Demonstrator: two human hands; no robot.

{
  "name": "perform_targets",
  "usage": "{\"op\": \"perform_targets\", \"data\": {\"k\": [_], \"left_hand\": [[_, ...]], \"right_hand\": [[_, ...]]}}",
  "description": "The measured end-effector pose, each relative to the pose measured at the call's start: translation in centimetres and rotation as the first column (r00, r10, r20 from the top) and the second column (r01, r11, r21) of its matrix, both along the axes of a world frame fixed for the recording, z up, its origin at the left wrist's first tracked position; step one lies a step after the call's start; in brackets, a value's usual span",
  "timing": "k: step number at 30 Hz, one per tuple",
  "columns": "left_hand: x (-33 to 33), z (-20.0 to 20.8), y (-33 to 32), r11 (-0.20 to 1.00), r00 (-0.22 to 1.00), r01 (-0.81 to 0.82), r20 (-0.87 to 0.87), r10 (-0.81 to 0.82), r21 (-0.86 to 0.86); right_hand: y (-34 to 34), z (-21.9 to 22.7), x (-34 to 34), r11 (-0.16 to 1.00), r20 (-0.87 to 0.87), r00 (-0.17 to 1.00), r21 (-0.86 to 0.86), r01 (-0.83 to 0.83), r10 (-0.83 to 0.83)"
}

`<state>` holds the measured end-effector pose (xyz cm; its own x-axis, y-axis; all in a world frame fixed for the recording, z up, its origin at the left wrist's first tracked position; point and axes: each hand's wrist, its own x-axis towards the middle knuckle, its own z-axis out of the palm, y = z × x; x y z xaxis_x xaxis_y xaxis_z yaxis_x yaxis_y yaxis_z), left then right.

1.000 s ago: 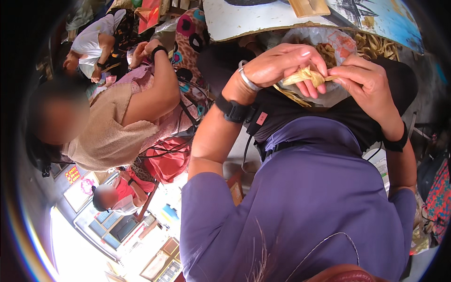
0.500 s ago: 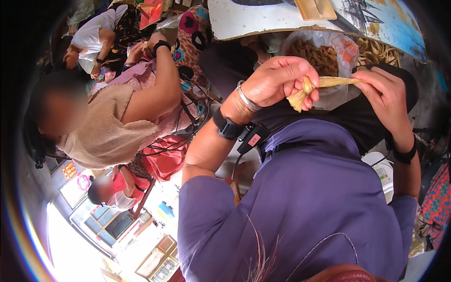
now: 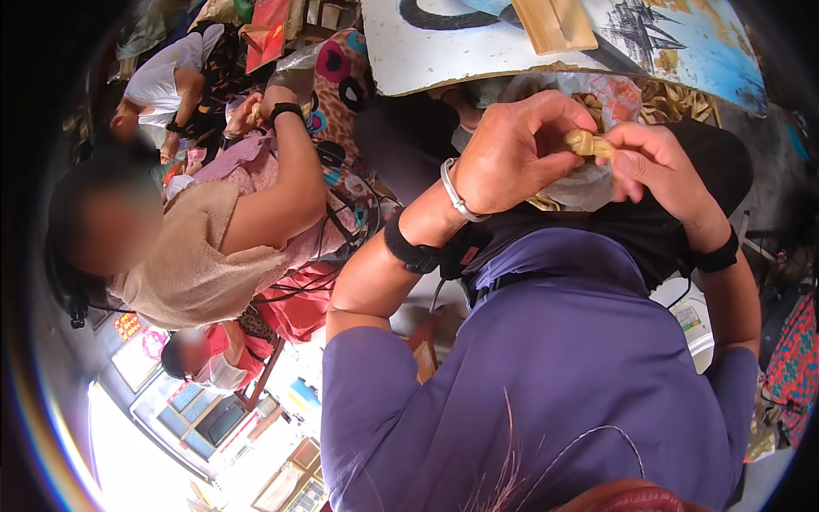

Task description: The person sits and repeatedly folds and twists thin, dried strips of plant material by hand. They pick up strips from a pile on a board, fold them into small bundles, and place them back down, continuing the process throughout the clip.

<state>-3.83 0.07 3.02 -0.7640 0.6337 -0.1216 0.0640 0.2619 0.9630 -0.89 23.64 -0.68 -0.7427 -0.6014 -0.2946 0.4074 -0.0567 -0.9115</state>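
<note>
Between my two hands is a small knotted bundle of a pale yellow-brown dried strip (image 3: 589, 145). My left hand (image 3: 512, 158), with a silver bangle at the wrist, curls its thumb and forefinger around the bundle's near and far sides. On the other end, the bent fingers and thumb of my right hand (image 3: 661, 166) pinch it. Below and behind the hands is a clear plastic bag (image 3: 589, 192), its contents mostly covered by my fingers. Loose strips (image 3: 678, 102) of similar colour lie past my right hand, under the board's edge.
A white and blue painted board (image 3: 478, 55) overhangs the far side, with a light wooden piece (image 3: 554, 26) on it. To my left a co-worker in a tan shoulder cloth (image 3: 183, 247) sits close, hands raised. Dark cables (image 3: 350, 226) run between us. A white container (image 3: 695, 320) stands at my right.
The strip was stretched between my hands with a loose flared end; now it is bunched into a compact knot. My right hand has come left, close to the left hand.
</note>
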Motion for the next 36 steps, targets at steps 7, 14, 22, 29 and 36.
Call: {"op": "perform_targets", "data": {"k": [7,14,22,29,36], "left_hand": [[-1.0,-0.1,-1.6,0.996,0.835,-0.021,0.550,-0.032,0.090],[-3.3,-2.7,-0.1,0.888,0.617,-0.042,0.711,-0.338,0.458],[-3.4,-4.7,0.0,0.934,0.619,-0.169,0.771,-0.148,0.315],[-7.0,-1.2,1.3,0.926,0.919,-0.340,0.265,0.291,0.164],[-11.1,-3.4,1.1,0.859,0.863,-0.499,-0.020,0.504,0.116]], "right_hand": [[0.3,-0.9,0.3,0.952,-0.443,0.892,0.219,0.212,-0.096],[-0.2,-0.1,-1.5,0.938,-0.419,0.908,0.316,0.142,0.004],[0.8,-0.8,-2.4,0.931,-0.429,0.902,0.304,0.202,-0.055],[1.9,1.3,-8.4,0.891,-0.749,0.658,0.241,0.384,-0.081],[1.0,-0.7,-13.1,0.773,-0.873,0.486,0.276,0.571,-0.048]]}}
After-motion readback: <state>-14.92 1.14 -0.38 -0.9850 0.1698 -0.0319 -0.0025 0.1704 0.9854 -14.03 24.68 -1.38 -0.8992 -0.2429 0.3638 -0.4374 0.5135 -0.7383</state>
